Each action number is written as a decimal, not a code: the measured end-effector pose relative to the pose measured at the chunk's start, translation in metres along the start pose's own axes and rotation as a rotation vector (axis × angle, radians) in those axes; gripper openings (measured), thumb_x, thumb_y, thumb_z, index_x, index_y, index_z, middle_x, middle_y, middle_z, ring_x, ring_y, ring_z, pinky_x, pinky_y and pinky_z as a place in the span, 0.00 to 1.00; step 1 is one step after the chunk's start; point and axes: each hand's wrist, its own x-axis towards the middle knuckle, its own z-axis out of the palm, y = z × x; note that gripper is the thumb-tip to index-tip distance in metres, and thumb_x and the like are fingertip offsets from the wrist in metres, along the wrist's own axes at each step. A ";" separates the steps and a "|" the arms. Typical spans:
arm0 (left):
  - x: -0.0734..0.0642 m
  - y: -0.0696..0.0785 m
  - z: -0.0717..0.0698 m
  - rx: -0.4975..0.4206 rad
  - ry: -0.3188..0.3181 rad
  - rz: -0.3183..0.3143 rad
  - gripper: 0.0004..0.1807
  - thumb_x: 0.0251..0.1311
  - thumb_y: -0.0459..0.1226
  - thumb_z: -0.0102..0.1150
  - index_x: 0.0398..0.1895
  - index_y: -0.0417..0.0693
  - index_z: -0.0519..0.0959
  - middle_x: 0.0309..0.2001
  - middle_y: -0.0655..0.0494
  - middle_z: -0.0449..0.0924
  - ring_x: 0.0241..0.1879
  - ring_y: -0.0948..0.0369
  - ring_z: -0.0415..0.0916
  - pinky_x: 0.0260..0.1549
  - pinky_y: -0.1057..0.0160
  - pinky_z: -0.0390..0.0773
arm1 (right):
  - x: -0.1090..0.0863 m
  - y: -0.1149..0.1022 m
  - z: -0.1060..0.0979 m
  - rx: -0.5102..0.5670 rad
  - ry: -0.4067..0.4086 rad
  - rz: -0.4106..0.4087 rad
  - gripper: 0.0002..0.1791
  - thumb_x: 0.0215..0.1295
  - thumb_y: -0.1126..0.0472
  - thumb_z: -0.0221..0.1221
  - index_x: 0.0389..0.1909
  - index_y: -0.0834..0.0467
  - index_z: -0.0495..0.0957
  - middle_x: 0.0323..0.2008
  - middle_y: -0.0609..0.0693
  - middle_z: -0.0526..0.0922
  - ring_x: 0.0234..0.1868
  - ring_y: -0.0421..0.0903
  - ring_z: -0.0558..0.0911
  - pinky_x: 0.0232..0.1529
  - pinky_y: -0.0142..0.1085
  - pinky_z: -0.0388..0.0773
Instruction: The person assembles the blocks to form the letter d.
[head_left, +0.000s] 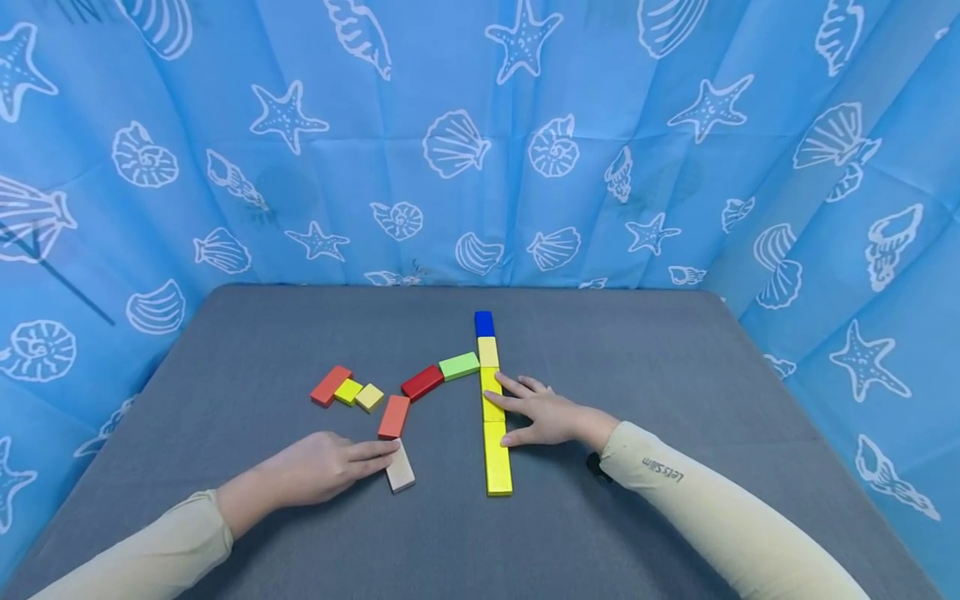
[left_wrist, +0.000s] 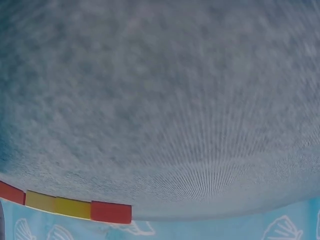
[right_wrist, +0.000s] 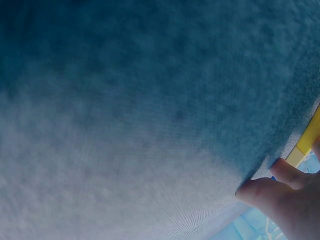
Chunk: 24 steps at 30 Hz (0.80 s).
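On the grey table, blocks form a straight column and a bent row branching from it. My left hand reaches in with straight fingers, its fingertips on the upper end of a pale wooden block. That block meets an orange block; a red block and a light green block carry the row up to the column. My right hand, fingers spread, touches the right side of two long yellow blocks. Above these lie a pale yellow block and a blue block.
Left of the row, an orange block, a small yellow block and a cream block lie side by side. A blue curtain with white shells and starfish hangs behind the table and along both sides.
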 end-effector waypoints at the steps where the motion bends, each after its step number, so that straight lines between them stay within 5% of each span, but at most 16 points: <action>1: 0.000 0.000 0.000 0.001 0.008 0.004 0.30 0.54 0.33 0.69 0.63 0.47 0.75 0.63 0.57 0.74 0.25 0.70 0.74 0.29 0.73 0.75 | 0.000 0.000 0.000 0.000 0.000 -0.001 0.41 0.64 0.43 0.61 0.75 0.45 0.56 0.78 0.46 0.41 0.74 0.62 0.44 0.63 0.67 0.51; 9: 0.000 -0.003 0.002 0.003 0.066 0.018 0.32 0.51 0.32 0.70 0.63 0.46 0.75 0.61 0.55 0.75 0.23 0.70 0.72 0.25 0.76 0.72 | 0.000 0.001 0.000 0.001 -0.003 -0.002 0.41 0.64 0.43 0.60 0.75 0.45 0.56 0.78 0.47 0.41 0.74 0.63 0.44 0.63 0.67 0.51; 13: -0.004 -0.011 0.000 0.021 0.134 -0.028 0.32 0.48 0.31 0.72 0.61 0.46 0.77 0.60 0.52 0.76 0.24 0.67 0.75 0.23 0.75 0.71 | 0.001 0.001 -0.001 0.004 -0.006 0.002 0.41 0.65 0.43 0.60 0.75 0.45 0.56 0.78 0.47 0.41 0.74 0.63 0.44 0.63 0.67 0.52; 19: -0.017 -0.033 -0.003 0.104 0.237 -0.288 0.28 0.46 0.31 0.74 0.55 0.43 0.80 0.55 0.46 0.79 0.19 0.64 0.72 0.19 0.68 0.73 | 0.001 0.000 -0.001 0.013 -0.006 0.011 0.40 0.65 0.43 0.60 0.75 0.45 0.56 0.78 0.47 0.41 0.74 0.62 0.43 0.62 0.67 0.52; 24: -0.029 -0.052 -0.004 0.062 0.121 -0.538 0.30 0.55 0.40 0.70 0.62 0.43 0.75 0.61 0.42 0.72 0.29 0.56 0.78 0.24 0.63 0.77 | 0.001 0.000 -0.001 0.018 -0.003 0.015 0.40 0.65 0.43 0.60 0.75 0.45 0.57 0.78 0.47 0.42 0.74 0.62 0.44 0.62 0.67 0.52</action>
